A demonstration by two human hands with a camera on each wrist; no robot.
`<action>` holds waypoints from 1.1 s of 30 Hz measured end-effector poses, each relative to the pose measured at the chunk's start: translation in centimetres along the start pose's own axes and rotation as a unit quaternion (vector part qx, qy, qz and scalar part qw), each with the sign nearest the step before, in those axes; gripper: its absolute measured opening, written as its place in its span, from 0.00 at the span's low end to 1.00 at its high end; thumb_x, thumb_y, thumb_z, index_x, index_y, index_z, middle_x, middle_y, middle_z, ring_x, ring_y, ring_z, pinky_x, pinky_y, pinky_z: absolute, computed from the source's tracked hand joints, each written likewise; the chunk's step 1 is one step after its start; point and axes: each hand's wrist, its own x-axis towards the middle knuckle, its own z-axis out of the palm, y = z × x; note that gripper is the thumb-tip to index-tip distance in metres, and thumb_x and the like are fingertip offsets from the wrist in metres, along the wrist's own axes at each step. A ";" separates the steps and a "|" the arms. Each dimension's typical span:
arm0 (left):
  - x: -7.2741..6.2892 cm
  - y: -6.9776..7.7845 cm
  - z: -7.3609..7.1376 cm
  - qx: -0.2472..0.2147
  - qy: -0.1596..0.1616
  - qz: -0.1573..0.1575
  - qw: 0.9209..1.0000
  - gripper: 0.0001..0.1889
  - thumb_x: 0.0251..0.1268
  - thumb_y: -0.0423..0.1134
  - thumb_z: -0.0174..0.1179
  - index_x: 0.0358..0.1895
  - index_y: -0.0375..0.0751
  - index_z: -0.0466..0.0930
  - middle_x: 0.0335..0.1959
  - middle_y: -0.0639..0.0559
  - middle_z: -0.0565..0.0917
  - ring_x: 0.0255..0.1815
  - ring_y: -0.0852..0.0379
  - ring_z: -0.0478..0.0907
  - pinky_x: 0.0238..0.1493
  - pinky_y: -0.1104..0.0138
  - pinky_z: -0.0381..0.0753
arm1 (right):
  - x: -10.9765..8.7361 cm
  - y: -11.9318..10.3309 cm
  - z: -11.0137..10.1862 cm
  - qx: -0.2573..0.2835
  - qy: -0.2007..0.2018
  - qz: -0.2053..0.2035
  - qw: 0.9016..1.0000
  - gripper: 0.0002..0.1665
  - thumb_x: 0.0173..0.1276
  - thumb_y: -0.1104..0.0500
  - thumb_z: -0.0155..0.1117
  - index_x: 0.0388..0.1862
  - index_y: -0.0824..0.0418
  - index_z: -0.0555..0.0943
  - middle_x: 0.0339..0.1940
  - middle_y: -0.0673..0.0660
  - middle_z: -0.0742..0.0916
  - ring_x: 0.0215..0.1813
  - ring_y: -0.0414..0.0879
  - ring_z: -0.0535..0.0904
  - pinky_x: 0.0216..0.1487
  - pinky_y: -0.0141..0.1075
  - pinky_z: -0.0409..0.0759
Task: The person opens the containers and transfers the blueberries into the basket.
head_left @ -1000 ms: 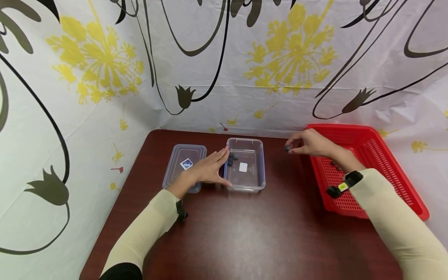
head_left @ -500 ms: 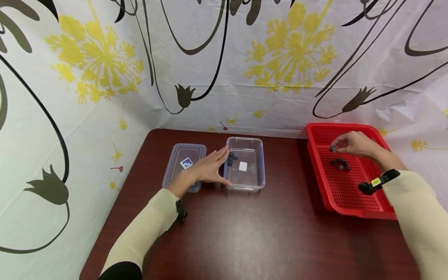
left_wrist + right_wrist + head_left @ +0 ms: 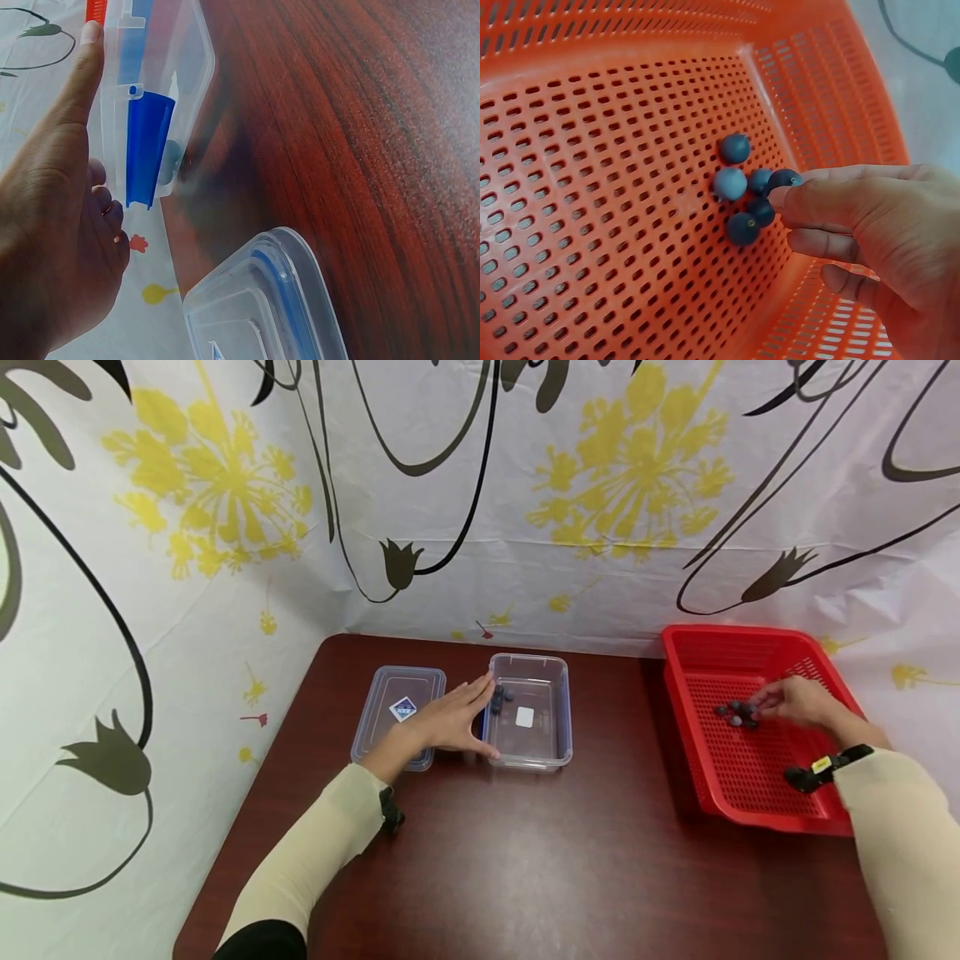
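My left hand (image 3: pixel 448 720) rests against the left side of a clear plastic box (image 3: pixel 567 720), thumb near its front corner and straight fingers toward the back. A few blueberries (image 3: pixel 497 699) lie inside along the left wall. A blue side latch (image 3: pixel 148 150) hangs down in the left wrist view. My right hand (image 3: pixel 801 700) is down inside a red perforated basket (image 3: pixel 780 777). Between thumb and forefinger it pinches a blueberry (image 3: pixel 783 179), right at a small cluster of blueberries (image 3: pixel 742 228) on the basket floor.
A clear lid (image 3: pixel 369 718) with a blue-and-white sticker lies on the brown table (image 3: pixel 480 860), left of the box. Behind the table hangs a flower-patterned white sheet (image 3: pixel 480 510). The basket stands at the table's right side.
My right hand has moved from the table area left of the basket, over its rim and down to the blueberry cluster, a blueberry in its fingertips. The left hand has stayed at the box.
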 end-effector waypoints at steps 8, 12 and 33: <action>0.2 0.1 0.0 0.004 0.004 0.004 1.000 0.70 0.57 0.80 0.63 0.87 0.42 0.32 0.90 0.45 0.34 0.89 0.54 0.36 0.87 0.56 0.39 | -0.5 0.3 0.5 0.022 -0.013 0.035 0.999 0.12 0.64 0.62 0.78 0.43 0.68 0.90 0.34 0.59 0.93 0.36 0.39 0.85 0.35 0.33 0.77; 0.3 0.1 0.1 0.005 0.005 0.005 1.000 0.71 0.57 0.81 0.63 0.87 0.42 0.32 0.90 0.45 0.35 0.89 0.54 0.36 0.87 0.58 0.38 | -0.7 0.2 0.6 0.016 -0.003 0.031 0.999 0.12 0.63 0.64 0.78 0.44 0.69 0.90 0.34 0.59 0.93 0.34 0.40 0.83 0.34 0.33 0.76; 0.0 0.2 -0.1 0.001 -0.002 0.000 1.000 0.71 0.57 0.79 0.64 0.87 0.40 0.33 0.90 0.47 0.33 0.89 0.52 0.37 0.87 0.53 0.43 | 4.8 -16.2 -1.3 0.015 0.125 -0.208 0.970 0.13 0.60 0.65 0.83 0.44 0.59 0.92 0.35 0.50 0.92 0.32 0.33 0.82 0.33 0.26 0.78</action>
